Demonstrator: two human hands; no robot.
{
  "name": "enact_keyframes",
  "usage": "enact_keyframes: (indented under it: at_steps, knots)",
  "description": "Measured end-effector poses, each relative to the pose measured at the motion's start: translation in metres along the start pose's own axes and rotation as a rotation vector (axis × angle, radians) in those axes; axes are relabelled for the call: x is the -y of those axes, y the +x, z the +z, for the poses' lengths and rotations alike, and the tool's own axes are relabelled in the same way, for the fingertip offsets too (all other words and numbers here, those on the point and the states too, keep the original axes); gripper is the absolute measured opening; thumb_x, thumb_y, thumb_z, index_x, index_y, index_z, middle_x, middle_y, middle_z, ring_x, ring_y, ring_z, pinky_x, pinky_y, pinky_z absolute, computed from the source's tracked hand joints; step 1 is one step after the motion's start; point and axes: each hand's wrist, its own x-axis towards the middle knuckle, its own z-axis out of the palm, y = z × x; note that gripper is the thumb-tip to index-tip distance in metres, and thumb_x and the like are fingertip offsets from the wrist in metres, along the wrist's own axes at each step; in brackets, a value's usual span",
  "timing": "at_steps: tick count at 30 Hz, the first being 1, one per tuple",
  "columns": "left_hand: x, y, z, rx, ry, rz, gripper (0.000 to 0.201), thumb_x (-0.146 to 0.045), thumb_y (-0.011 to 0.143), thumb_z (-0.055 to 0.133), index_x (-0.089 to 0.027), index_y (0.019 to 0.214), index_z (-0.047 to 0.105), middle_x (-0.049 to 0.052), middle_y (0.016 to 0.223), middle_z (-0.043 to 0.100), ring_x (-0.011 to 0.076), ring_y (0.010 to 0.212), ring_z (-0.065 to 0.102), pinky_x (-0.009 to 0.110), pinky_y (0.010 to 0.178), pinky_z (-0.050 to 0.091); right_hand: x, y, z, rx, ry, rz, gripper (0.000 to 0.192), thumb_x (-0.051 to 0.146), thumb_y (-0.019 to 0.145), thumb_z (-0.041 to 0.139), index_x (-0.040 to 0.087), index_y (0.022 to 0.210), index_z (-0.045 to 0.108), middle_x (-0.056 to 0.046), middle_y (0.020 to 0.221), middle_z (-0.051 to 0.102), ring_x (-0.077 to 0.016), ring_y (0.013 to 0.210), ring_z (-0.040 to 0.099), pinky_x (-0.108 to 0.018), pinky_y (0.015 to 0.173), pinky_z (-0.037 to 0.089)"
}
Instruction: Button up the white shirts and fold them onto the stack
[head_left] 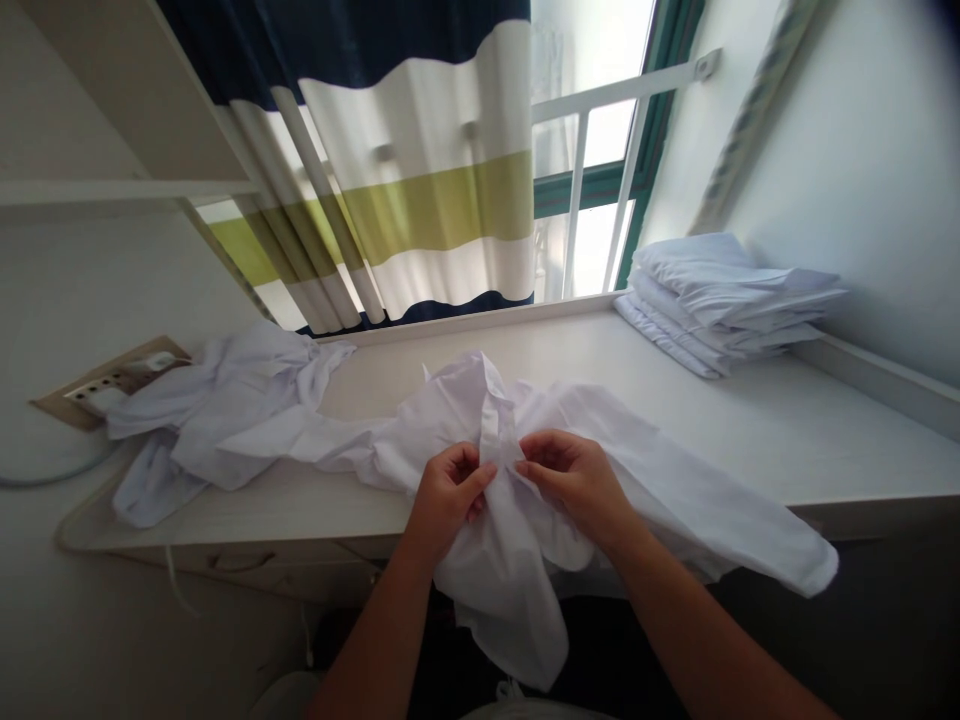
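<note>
A white long-sleeved shirt (637, 450) lies rumpled across the front of the desk, one sleeve stretched to the right and its lower part hanging over the front edge. My left hand (452, 488) pinches the shirt's front strip between thumb and fingers. Just to the right, my right hand (571, 475) has thumb and index finger closed together on the shirt's fabric. Whether a button sits between the fingers is too small to make out. More crumpled white cloth (225, 400) spreads over the left side of the desk, touching the shirt.
A stack of folded white garments (720, 300) stands at the back right of the white desk (540, 345). At the left wall is a power strip (112, 385) with plugs. Behind the desk hang a striped curtain (442, 200) and a white window rail (615, 95).
</note>
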Motion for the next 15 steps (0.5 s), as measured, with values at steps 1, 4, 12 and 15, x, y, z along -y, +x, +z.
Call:
enact_keyframes:
  at_steps: [1,4,12,15]
  knots:
    - [-0.0004,-0.0009,0.001,-0.006,0.035,0.015,0.035,-0.043,0.078,0.075,-0.018,0.07,0.052,-0.006,0.049,0.047,0.0065,0.039,0.039,0.018,0.037,0.029,-0.0001,-0.0011,0.0013,-0.026,-0.026,-0.025,0.028,0.037,0.069,0.084,0.021,0.089,0.071,-0.002,0.077,0.069,-0.0168,0.066,0.062,-0.028,0.059,0.05]
    - [-0.0022,-0.0036,0.0046,-0.02,0.125,0.07,0.036,-0.042,0.078,0.076,-0.018,0.067,0.051,-0.006,0.051,0.046,0.006,0.042,0.04,0.018,0.041,0.029,0.0007,-0.0037,0.0052,-0.038,-0.082,-0.11,0.027,0.036,0.071,0.083,0.022,0.091,0.071,-0.003,0.082,0.07,-0.018,0.073,0.064,-0.03,0.066,0.053]
    - [-0.0054,-0.0038,0.0073,-0.005,0.117,0.058,0.028,-0.042,0.079,0.074,-0.016,0.075,0.065,-0.005,0.053,0.049,0.0068,0.045,0.04,0.02,0.044,0.03,0.0005,-0.0057,0.0034,-0.018,-0.123,-0.137,0.023,0.036,0.077,0.077,0.022,0.096,0.074,-0.006,0.093,0.074,-0.0216,0.084,0.069,-0.036,0.08,0.057]
    - [-0.0057,-0.0034,0.0072,-0.018,0.105,0.048,0.028,-0.042,0.078,0.075,-0.015,0.076,0.067,-0.004,0.053,0.05,0.0067,0.045,0.04,0.02,0.044,0.03,0.0004,-0.0062,0.0031,-0.013,-0.143,-0.141,0.021,0.034,0.078,0.076,0.022,0.096,0.074,-0.005,0.093,0.074,-0.0213,0.084,0.07,-0.035,0.079,0.057]
